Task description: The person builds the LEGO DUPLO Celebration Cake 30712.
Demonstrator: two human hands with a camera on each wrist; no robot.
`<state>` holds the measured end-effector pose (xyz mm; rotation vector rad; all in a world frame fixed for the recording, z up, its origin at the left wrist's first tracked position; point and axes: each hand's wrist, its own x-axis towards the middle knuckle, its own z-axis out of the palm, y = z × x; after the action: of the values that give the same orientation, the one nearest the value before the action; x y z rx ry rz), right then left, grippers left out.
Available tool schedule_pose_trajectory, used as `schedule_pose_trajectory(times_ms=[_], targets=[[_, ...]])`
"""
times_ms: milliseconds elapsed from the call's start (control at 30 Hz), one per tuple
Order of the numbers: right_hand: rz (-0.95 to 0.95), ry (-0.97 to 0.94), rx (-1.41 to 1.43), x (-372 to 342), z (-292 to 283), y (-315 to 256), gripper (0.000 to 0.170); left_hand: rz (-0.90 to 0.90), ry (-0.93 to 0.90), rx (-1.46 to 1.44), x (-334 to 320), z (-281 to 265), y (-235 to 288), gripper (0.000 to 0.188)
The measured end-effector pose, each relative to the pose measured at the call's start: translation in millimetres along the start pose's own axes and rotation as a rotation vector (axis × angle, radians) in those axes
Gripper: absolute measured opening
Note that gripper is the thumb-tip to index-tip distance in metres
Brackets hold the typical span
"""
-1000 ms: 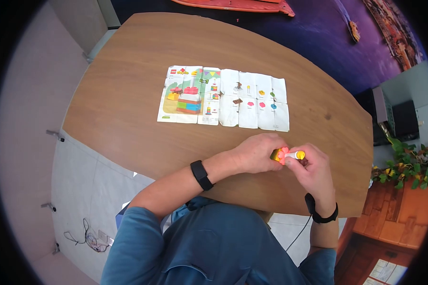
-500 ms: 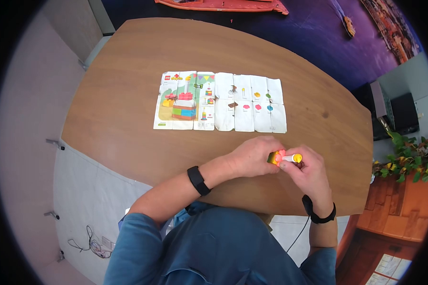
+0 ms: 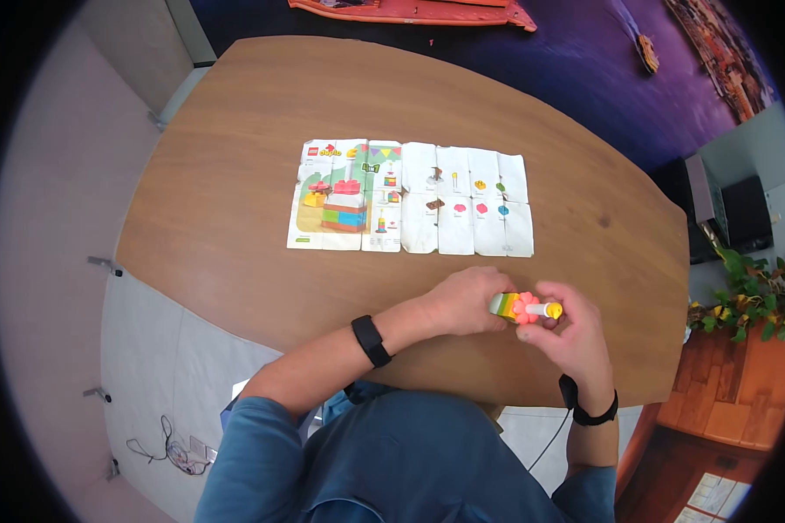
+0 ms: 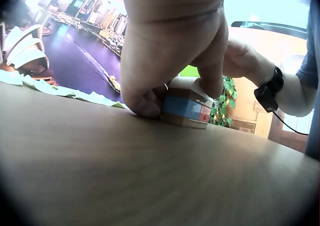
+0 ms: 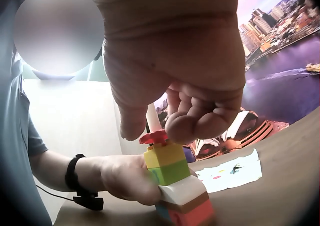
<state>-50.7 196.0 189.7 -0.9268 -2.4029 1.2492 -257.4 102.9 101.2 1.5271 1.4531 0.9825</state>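
A tower of Duplo bricks (image 5: 170, 173) stands on the table. From the top down it has a white candle (image 3: 539, 309) with a yellow tip, a pink flower piece (image 3: 525, 308), a yellow brick (image 5: 164, 155), a green one, a white curved piece (image 5: 184, 190), a brown layer and red and blue bricks (image 4: 181, 107). My left hand (image 3: 471, 301) grips the tower low down, partly covering its side. Around the candle and flower, my right hand (image 3: 576, 336) has its thumb and fingers spread apart, one on each side.
A creased instruction sheet (image 3: 410, 235) lies flat on the wooden table (image 3: 235, 200) beyond the hands. A plant (image 3: 754, 296) and a dark laptop-like device (image 3: 741, 218) are past the right edge. A cable hangs from the right wristband.
The right thumb and fingers have parted from the candle, which they pinched before. More of the flower and the tower's side shows. The left hand keeps its hold.
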Motion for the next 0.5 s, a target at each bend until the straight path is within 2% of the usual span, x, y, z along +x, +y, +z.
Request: schedule_pose_trajectory(times_ms=[33,100,200,233,300,333,400,500], targets=[[-0.003,-0.003,0.004,-4,1,4,0.058,-0.020,-0.037,0.018,1,-1,-2,0.053],[-0.093,0.099,-0.037,-14,3,12,0.077,-0.045,-0.073,0.035,1,-3,-6,0.057],[-0.003,0.162,-0.056,-30,6,32,0.078,0.009,-0.096,0.066,2,-4,-12,0.054],[-0.007,0.157,-0.055,-34,7,45,0.078,0.027,-0.106,0.074,2,-4,-13,0.052],[0.263,0.069,-0.154,-40,7,72,0.072,0.042,-0.113,0.084,2,-3,-15,0.052],[0.261,0.067,-0.152,-42,4,78,0.072,0.048,-0.110,0.079,3,-3,-16,0.052],[0.294,-0.048,-0.367,-45,0,85,0.068,0.053,-0.109,0.073,2,-3,-19,0.052],[0.221,-0.050,-0.362,-45,-2,90,0.064,0.083,-0.121,0.071,3,-2,-21,0.054]])
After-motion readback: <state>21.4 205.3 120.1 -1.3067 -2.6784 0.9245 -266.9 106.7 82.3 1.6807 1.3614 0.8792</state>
